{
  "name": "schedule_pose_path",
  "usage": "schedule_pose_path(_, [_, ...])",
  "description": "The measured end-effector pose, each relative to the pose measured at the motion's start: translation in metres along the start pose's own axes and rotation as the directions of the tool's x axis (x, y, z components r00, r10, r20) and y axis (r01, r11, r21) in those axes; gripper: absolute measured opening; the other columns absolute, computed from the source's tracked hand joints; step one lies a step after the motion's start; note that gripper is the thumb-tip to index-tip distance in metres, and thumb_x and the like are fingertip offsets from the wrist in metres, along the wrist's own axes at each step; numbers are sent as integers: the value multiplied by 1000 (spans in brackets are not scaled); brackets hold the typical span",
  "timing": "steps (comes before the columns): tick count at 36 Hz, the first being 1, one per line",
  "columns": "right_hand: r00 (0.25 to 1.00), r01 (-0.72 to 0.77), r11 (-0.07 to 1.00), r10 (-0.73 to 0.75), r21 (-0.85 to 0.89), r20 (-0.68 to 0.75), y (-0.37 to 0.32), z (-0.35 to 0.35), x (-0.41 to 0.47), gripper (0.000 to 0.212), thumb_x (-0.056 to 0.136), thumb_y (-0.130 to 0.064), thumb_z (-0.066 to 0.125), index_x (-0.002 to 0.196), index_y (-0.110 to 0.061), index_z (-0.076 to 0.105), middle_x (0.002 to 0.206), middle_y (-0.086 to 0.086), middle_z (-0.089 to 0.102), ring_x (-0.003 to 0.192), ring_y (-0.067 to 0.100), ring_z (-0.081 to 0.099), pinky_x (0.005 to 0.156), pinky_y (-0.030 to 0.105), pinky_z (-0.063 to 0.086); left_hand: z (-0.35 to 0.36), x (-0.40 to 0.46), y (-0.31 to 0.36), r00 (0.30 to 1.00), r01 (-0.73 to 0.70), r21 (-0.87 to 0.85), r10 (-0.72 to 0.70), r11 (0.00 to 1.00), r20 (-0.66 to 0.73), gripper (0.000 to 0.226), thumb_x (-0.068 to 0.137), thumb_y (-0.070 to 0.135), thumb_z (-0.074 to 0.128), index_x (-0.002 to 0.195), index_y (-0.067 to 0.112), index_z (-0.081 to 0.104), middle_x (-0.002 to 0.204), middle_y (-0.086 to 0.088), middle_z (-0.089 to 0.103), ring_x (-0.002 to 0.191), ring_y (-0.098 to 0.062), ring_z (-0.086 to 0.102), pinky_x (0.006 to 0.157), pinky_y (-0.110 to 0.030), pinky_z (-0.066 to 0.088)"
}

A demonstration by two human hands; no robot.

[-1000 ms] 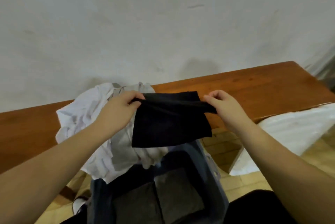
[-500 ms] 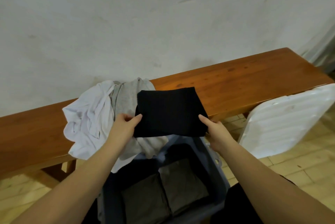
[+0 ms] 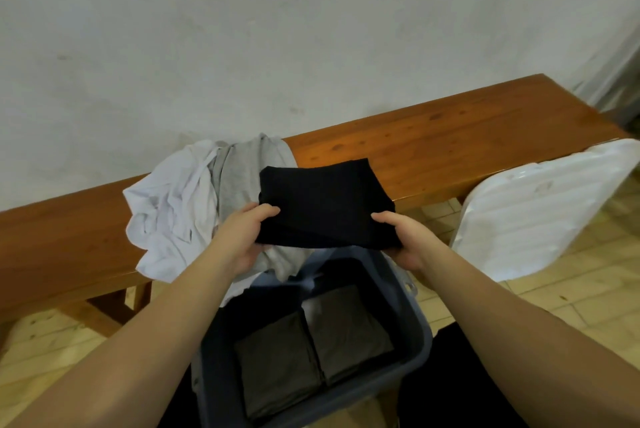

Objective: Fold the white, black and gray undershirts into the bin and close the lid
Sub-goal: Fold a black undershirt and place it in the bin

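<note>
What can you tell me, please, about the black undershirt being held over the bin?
The black undershirt is folded into a compact, roughly square pad of soft dark fabric, lying nearly flat. The left hand and right hand grip its near corners, thumbs on top. It is held above the far rim of the open gray bin, in front of the wooden bench.

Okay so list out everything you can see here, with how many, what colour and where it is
Folded undershirt: one, black, held over the bin's far edge.
Unfolded undershirts: one white, one gray, heaped on the bench.
Folded garments: two, dark, side by side on the bin floor.
Bin: one, blue-gray, open, on the floor.
Lid: one, white, leaning against the bench.
Bench: one, brown wood, along the wall.
Left hand, right hand: gripping the folded undershirt's sides.
</note>
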State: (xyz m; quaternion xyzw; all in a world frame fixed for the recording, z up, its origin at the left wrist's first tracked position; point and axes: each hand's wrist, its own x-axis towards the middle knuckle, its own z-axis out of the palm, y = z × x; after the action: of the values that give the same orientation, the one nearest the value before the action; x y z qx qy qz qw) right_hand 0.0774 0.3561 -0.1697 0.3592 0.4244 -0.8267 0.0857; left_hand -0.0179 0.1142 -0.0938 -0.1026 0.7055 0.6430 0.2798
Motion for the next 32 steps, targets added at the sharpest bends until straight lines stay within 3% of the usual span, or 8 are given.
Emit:
schedule_pose_path(2, [997, -55, 998, 53, 43, 53, 1, -5, -9, 34, 92, -16, 64, 125, -7, 60, 116, 12, 71, 99, 27, 71, 62, 28, 58, 0, -13, -6, 998, 52, -130, -47, 990, 40, 24, 94, 11, 57, 117, 6, 63, 110, -12, 71, 96, -22, 68, 64, -30, 56])
schedule_pose_path(11, [970, -233, 972, 235, -32, 69, 47, -37, -50, 46, 81, -17, 69, 123, -2, 62, 115, 13, 71, 91, 23, 73, 67, 30, 61, -15, -74, -60, 968, 251, -460, -218, 851, 124, 19, 95, 10, 57, 112, 6, 63, 92, -5, 72, 85, -17, 68, 52, -22, 56])
schedule_pose_path(15, [940, -329, 939, 335, -96, 57, 72, -33, -58, 27, 75, -20, 70, 98, -6, 66, 79, 9, 71, 63, 18, 69, 54, 25, 57, -21, -91, -75, 961, 278, -495, -240, 823, 141, 18, 96, 11, 57, 111, 4, 63, 86, -8, 75, 78, -21, 72, 50, -22, 55])
schedule_pose_path(19, [901, -432, 898, 434, -88, 14, 98, -19, -52, 29, 61, -16, 79, 86, -6, 67, 73, 13, 64, 68, 21, 57, 53, 28, 55, -25, -99, -83, 962, 272, -547, -229, 792, 146, 14, 99, 9, 51, 103, 1, 61, 87, -14, 76, 77, -25, 75, 53, -21, 57])
schedule_pose_path(23, [854, -517, 852, 520, -80, 17, 131, 2, -40, 25, 74, -18, 62, 96, -6, 61, 77, 14, 65, 71, 24, 63, 67, 36, 57, -39, -98, -87, 958, 277, -625, -257, 730, 125, 16, 99, 9, 50, 101, 0, 63, 85, -14, 76, 74, -25, 75, 53, -22, 57])
schedule_pose_path(26, [825, -560, 828, 561, -38, 66, 164, 16, -30, 34, 73, -21, 64, 103, -5, 64, 95, 15, 63, 88, 28, 60, 82, 41, 48, -48, -98, -93, 954, 273, -675, -284, 686, 98, 13, 99, 9, 51, 101, 0, 60, 82, -14, 75, 74, -28, 75, 52, -22, 57])
schedule_pose_path(29, [805, -575, 818, 564, 8, 183, 201, 36, -19, 32, 68, -24, 69, 92, -2, 70, 96, 14, 53, 86, 29, 54, 86, 41, 40, -61, -96, -102, 953, 235, -726, -299, 646, 43, 21, 98, 8, 54, 115, -2, 58, 88, -17, 75, 80, -31, 75, 53, -24, 57])
schedule_pose_path(32, [837, -537, 835, 510, 123, 198, 225, 55, -6, 43, 62, -22, 77, 98, -4, 62, 90, 15, 54, 82, 27, 48, 88, 40, 34, -69, -92, -108, 956, 197, -765, -292, 613, 13, 30, 97, 8, 54, 126, -1, 55, 99, -18, 74, 89, -31, 74, 56, -24, 58])
